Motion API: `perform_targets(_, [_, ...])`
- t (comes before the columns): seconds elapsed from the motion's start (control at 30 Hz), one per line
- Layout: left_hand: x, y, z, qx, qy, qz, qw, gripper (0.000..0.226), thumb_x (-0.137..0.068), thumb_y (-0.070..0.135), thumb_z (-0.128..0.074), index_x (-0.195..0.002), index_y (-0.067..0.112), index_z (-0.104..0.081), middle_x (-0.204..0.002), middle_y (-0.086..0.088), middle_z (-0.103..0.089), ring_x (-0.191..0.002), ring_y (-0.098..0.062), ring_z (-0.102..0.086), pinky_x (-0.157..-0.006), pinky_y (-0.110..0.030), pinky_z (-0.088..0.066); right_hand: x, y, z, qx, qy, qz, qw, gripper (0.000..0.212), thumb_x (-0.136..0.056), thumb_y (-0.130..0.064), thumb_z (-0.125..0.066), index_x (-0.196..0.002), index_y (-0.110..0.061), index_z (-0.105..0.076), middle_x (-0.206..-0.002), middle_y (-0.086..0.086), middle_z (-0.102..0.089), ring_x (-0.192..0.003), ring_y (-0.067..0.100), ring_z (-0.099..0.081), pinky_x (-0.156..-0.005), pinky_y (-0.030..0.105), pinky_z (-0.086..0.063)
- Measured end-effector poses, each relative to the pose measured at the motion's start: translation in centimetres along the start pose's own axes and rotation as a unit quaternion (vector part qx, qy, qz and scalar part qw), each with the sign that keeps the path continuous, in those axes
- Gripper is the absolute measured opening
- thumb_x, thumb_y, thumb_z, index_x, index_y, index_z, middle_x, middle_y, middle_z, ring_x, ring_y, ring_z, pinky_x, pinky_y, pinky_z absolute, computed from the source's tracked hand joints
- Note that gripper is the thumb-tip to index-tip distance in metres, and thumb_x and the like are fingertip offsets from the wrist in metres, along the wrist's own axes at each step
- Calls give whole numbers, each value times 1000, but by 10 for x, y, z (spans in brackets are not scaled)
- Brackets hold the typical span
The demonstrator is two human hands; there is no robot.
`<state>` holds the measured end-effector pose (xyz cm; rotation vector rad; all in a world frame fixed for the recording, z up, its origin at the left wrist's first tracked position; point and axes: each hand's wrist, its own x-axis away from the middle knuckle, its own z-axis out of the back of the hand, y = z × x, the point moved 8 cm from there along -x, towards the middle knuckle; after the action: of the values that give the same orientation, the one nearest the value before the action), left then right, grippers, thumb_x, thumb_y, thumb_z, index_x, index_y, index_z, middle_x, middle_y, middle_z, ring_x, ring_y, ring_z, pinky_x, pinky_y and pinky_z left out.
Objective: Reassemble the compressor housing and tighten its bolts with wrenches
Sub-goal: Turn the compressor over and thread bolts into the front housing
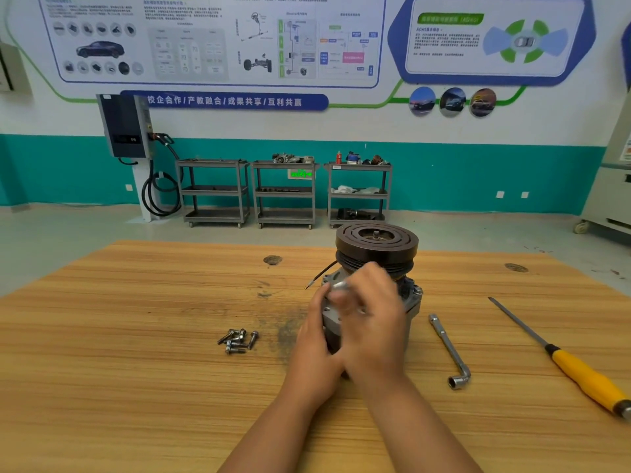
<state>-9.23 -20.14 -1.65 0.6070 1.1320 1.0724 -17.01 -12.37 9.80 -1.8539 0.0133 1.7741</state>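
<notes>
The compressor (pixel 377 249) stands upright on the wooden table (pixel 136 336), its dark grooved pulley on top and grey housing below. My left hand (pixel 316 339) grips the left side of the housing. In front of the housing, my right hand (pixel 374 319) pinches a blurred silver bolt (pixel 341 285) at the upper left flange. A thin black wire (pixel 319 276) sticks out to the left of the body. Several loose bolts (pixel 238 340) lie in a heap to the left of the compressor.
An L-shaped socket wrench (pixel 449 351) lies to the right of the compressor. Farther right lies a yellow-handled screwdriver (pixel 560 356) reaching the table's right edge. Three grey carts (pixel 285 192) and a wall charger (pixel 126 126) stand across the floor.
</notes>
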Motion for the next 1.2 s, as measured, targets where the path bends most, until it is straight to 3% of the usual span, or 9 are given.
perform_targets(0.1, [3,-4,2,18,-4,9,1000,82,-63,65,-62,-129,71,-13,-129,33,-40,-123,-4,-46,-101,-31,-41,-17,27,39,-256,109,-117,953,50,-82,-73,-38,-58,-30,-48,-58,-13,-42,-58,6,-40,-61,18,-36])
perform_targets(0.23, [6,0,4,36,-11,28,999,83,-71,54,-69,-126,75,-10,-139,21,-40,-130,-11,-41,-107,-45,-39,-23,85,58,-480,199,-291,803,67,-92,-67,-23,-48,-20,-40,-48,-4,-30,-47,13,-27,-55,27,-32])
perform_targets(0.33, [5,-1,4,39,-14,28,999,83,-77,46,-71,-126,75,-11,-141,18,-40,-131,-11,-40,-107,-46,-38,-14,115,62,-540,216,-363,728,69,-92,-68,-18,-46,-19,-35,-47,-3,-25,-44,12,-23,-50,26,-30])
perform_targets(0.6, [5,0,4,35,-11,26,999,84,-77,46,-72,-124,76,-9,-140,19,-41,-131,-10,-40,-108,-45,-38,4,141,57,-630,233,-403,622,68,-92,-67,-18,-47,-18,-32,-45,-4,-23,-40,10,-22,-41,22,-30])
perform_targets(0.8, [5,1,4,38,-9,24,999,83,-68,60,-66,-126,75,-9,-140,19,-42,-130,-8,-41,-108,-44,-38,3,146,55,-624,216,-414,627,66,-91,-65,-18,-46,-19,-32,-42,-5,-22,-37,10,-20,-36,21,-26])
perform_targets(1.07, [4,0,4,38,-6,17,999,82,-67,59,-67,-125,76,-11,-135,30,-38,-130,-6,-41,-107,-43,-39,-1,152,49,-597,206,-450,631,69,-94,-62,-14,-44,-18,-35,-39,-5,-22,-33,10,-19,-33,20,-22])
perform_targets(1.2, [5,1,3,38,-6,16,999,82,-67,60,-66,-125,76,-10,-137,28,-38,-130,-6,-40,-107,-44,-39,-6,149,49,-572,188,-472,644,70,-94,-62,-14,-43,-18,-34,-39,-5,-20,-33,10,-18,-33,20,-21])
